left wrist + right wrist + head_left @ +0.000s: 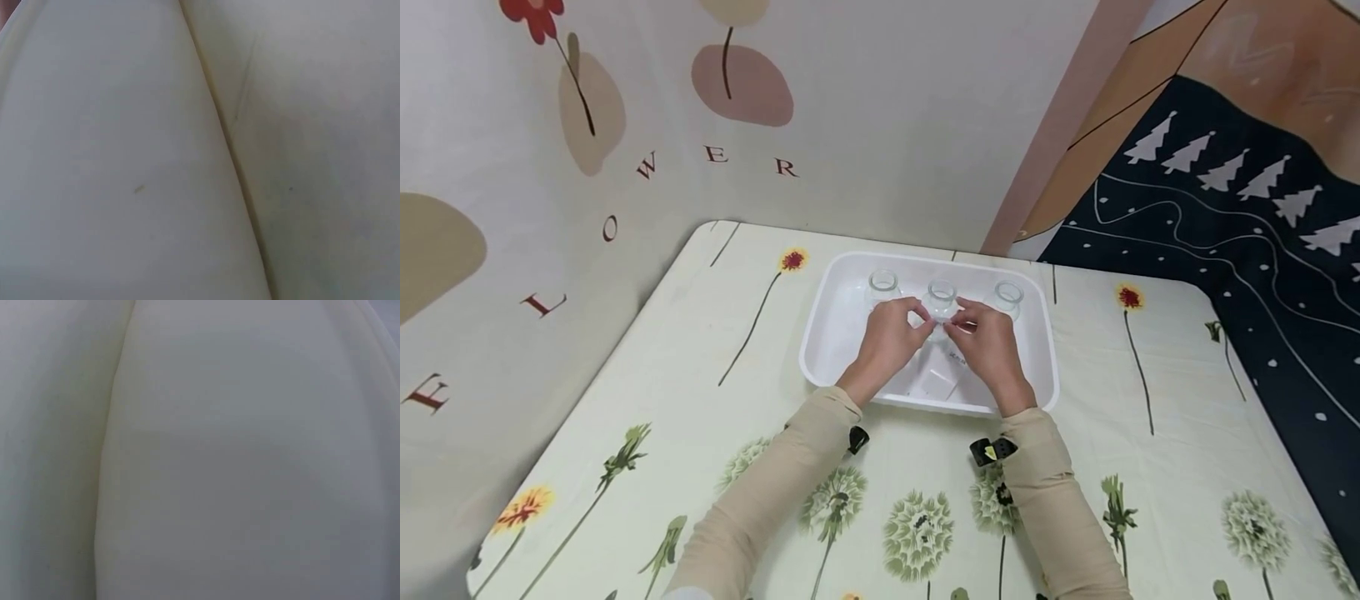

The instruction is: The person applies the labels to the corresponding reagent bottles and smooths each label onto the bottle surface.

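Three clear glass jars stand in a row along the far side of a white plastic tray (pixel 827 333) in the head view: a left jar (pixel 883 281), a middle jar (pixel 942 292) and a right jar (pixel 1009 293). Both hands meet at the near side of the middle jar, just below its rim. Thumb and index finger of my left hand (pixel 887 333) pinch together there. My right hand (pixel 988 342) pinches from the other side, its fingertips close to the left ones. Whatever small thin thing they pinch is too small to make out.
Inside the tray, near its front, lies a pale flat piece (pixel 938 383); small dark print (pixel 957 357) shows beside it. A flower-patterned cloth (pixel 760 433) covers the table. Printed fabric (pixel 895 167) hangs behind. Both wrist views show only a white tray wall (pixel 125 156) and cloth.
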`<state>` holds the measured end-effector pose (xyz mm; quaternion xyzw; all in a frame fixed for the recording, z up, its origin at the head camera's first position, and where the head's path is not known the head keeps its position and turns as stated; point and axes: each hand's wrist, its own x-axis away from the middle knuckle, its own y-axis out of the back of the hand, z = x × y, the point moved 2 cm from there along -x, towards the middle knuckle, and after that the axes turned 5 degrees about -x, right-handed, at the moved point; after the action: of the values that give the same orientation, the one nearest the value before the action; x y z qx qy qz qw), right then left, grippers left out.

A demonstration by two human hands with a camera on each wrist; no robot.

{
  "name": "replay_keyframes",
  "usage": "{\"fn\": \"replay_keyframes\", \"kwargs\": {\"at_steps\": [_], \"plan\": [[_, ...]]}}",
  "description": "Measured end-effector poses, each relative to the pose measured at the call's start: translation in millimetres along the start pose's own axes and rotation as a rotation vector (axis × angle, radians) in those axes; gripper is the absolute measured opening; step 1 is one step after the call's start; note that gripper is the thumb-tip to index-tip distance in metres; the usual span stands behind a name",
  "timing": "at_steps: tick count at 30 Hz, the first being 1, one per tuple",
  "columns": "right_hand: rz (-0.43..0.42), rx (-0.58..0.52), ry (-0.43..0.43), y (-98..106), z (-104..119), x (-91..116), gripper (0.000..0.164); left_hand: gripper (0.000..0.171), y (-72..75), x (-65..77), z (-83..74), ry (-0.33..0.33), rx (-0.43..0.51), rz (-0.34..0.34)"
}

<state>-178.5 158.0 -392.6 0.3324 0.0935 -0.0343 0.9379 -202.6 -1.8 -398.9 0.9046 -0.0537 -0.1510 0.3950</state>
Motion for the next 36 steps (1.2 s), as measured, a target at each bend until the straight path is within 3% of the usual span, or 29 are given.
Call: {"fn": "replay_keyframes", "kwargs": {"at_steps": [9, 13, 21, 25, 36], "plan": [[0.013, 0.010, 0.021, 0, 1, -3, 0.011, 0.043, 1.0, -1.7, 1.9, 0.058, 0.098, 0.070], [0.020, 0.006, 0.022, -1, 1, -4, 0.011, 0.056, -2.6, -2.8, 4.7, 0.031, 0.076, 0.111], [0.024, -0.022, 0.038, -3, -1, -4, 0.011, 0.059, -5.2, -1.9, 4.9, -0.046, 0.091, 0.157], [0.027, -0.021, 0.042, -3, -2, -3, 0.013, 0.053, -6.2, -2.3, 4.7, -0.097, 0.069, 0.158], [-0.011, -0.051, 0.017, -3, -5, -1, 0.017, 0.069, -9.1, -2.4, 3.9, -0.051, -0.074, 0.203]]}}
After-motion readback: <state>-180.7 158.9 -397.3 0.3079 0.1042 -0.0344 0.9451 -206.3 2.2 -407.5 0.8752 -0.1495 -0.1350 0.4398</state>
